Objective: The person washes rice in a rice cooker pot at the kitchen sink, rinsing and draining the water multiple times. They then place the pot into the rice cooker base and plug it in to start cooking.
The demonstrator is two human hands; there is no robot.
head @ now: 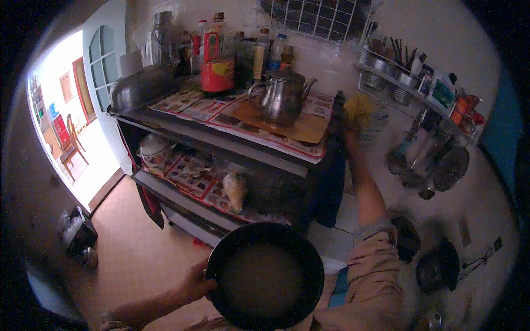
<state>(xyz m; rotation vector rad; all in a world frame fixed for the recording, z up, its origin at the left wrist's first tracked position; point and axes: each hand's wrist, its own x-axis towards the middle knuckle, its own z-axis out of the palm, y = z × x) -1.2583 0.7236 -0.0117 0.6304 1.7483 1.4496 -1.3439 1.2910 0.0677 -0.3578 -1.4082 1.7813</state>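
My left hand [201,279] grips the left rim of a round, dark pot [265,233], which is held in front of my body. Inside the pot is a dull brownish-grey surface; whether it is liquid or the bare bottom is unclear. My right arm stretches forward past the right end of a dark shelf unit [265,155]. At its far end my right hand [350,123] is dim and blurred, close to a yellow thing [358,108] by the wall. Whether the fingers hold anything cannot be made out.
A metal teapot [283,99] stands on a brown board [312,127] on the shelf top. Bottles [217,74] stand behind it. Below are a lidded pot [155,149] and a plastic bag [234,191]. A wall rack [408,80] holds utensils at right. A door [103,53] stands open at left.
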